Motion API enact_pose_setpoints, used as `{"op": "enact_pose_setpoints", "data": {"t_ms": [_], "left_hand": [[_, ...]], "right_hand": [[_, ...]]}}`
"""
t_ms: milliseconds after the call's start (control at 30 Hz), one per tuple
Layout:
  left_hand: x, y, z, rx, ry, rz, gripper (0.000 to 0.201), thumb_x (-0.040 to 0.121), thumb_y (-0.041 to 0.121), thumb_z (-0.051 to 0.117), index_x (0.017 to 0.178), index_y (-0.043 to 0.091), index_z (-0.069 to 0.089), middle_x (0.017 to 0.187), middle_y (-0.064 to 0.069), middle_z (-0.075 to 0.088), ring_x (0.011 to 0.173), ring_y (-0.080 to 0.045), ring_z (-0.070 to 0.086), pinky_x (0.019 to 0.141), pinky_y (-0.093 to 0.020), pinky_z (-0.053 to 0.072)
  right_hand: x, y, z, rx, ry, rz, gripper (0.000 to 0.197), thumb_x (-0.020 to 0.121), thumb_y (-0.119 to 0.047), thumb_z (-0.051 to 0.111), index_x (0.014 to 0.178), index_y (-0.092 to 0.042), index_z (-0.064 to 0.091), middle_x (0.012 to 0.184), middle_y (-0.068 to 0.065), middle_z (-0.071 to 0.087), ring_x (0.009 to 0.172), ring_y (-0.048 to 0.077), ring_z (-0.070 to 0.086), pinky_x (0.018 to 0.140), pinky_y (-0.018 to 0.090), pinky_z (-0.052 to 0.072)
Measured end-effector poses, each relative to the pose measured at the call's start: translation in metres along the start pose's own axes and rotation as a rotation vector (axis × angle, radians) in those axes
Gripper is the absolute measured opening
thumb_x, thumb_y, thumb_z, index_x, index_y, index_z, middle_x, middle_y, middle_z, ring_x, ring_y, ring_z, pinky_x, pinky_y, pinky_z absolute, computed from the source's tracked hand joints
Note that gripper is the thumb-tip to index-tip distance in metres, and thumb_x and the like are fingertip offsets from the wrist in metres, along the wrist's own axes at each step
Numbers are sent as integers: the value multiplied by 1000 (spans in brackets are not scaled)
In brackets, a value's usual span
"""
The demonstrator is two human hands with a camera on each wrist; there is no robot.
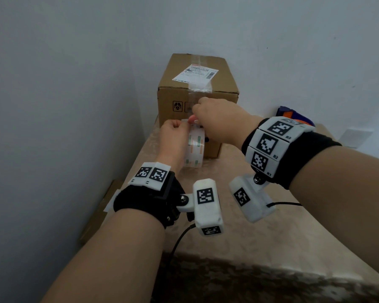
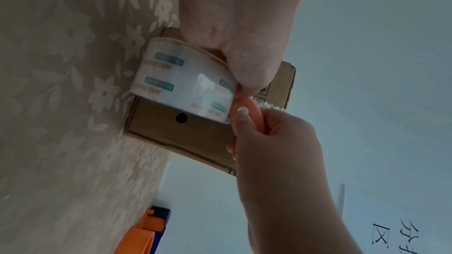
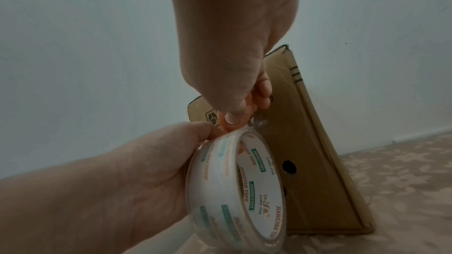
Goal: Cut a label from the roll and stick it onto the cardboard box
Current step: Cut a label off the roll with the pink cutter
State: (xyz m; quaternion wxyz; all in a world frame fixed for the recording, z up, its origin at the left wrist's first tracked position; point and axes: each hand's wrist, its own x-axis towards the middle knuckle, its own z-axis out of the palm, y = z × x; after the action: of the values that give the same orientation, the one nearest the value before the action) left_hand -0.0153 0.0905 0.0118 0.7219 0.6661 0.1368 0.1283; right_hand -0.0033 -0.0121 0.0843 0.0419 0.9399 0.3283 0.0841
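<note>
The left hand (image 1: pixel 173 136) is curled round the roll (image 1: pixel 194 147), holding it upright off the table (image 1: pixel 271 232), with the fingertips pinching near the roll's 12 o'clock edge. The roll is clear tape with green and orange print on its core, seen plainly in the right wrist view (image 3: pixel 237 190) and the left wrist view (image 2: pixel 183 84).

At the roll's 12 o'clock the right hand (image 1: pixel 219 121) pinches a small pink cutter (image 1: pixel 192 119) between thumb and fingers, its tip touching the tape by the left fingertips. The right wrist view shows the thumbnail pressed on the cutter (image 3: pixel 232 121).

Just behind both hands, at 12 o'clock on the table, stands the box (image 1: pixel 197 84), taped shut, with a white printed label (image 1: pixel 195 73) on top. At 2 o'clock from the hands, an orange and blue dispenser (image 1: pixel 293 115) lies by the wall.
</note>
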Motion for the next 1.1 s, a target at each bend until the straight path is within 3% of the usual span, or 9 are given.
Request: {"op": "enact_pose_setpoints", "data": {"t_ms": [200, 433, 533, 733, 833, 933, 1100], "left_hand": [[2, -1, 1, -23, 19, 1, 16, 94, 17, 54, 80, 16, 47, 83, -8, 61, 59, -15, 57, 46, -22, 44], [1, -1, 2, 21, 18, 16, 8, 94, 18, 53, 89, 15, 48, 86, -7, 60, 59, -13, 57, 42, -18, 44], [2, 0, 2, 9, 4, 11, 5, 93, 15, 53, 94, 17, 49, 85, -5, 60, 62, -14, 58, 48, -23, 46], [2, -1, -2, 4, -56, -28, 9, 92, 25, 58, 86, 19, 58, 84, -9, 67, 67, -22, 63, 63, -33, 50], [1, -1, -2, -11, -36, -23, 12, 92, 25, 58, 92, 13, 55, 92, -15, 68, 68, -22, 63, 58, -30, 50], [0, 0, 0, 40, 7, 17, 12, 91, 23, 57, 90, 17, 48, 96, -13, 64, 68, -18, 60, 53, -26, 46], [-3, 4, -2, 27, -60, 41, 9, 93, 12, 53, 89, 20, 54, 82, -4, 64, 60, -14, 61, 50, -24, 48]], "right_hand": [[3, -3, -3, 20, -10, 15, 25, 92, -15, 46, 114, -8, 56, 117, 12, 54, 103, 29, 58, 81, 37, 48], [3, 1, -5, 19, -61, 42, 24, 92, -13, 46, 113, -8, 58, 116, 13, 57, 103, 28, 58, 83, 36, 49], [0, 4, -3, 17, -53, 57, 23, 92, -13, 46, 111, -7, 57, 113, 13, 57, 101, 28, 58, 78, 35, 49], [0, 0, -4, 27, -51, 31, 24, 92, -15, 45, 111, -9, 58, 113, 12, 56, 98, 28, 59, 79, 36, 50], [-1, -3, -5, 3, -40, 19, 25, 91, -13, 45, 113, -9, 57, 113, 12, 55, 98, 29, 59, 75, 35, 47], [-2, -5, -5, -56, -39, 8, 26, 90, -7, 44, 113, -7, 56, 113, 13, 54, 97, 31, 59, 74, 36, 48], [-3, -5, -8, -73, -54, -3, 27, 89, -5, 44, 113, -7, 56, 115, 13, 55, 97, 30, 59, 72, 34, 47]]}}
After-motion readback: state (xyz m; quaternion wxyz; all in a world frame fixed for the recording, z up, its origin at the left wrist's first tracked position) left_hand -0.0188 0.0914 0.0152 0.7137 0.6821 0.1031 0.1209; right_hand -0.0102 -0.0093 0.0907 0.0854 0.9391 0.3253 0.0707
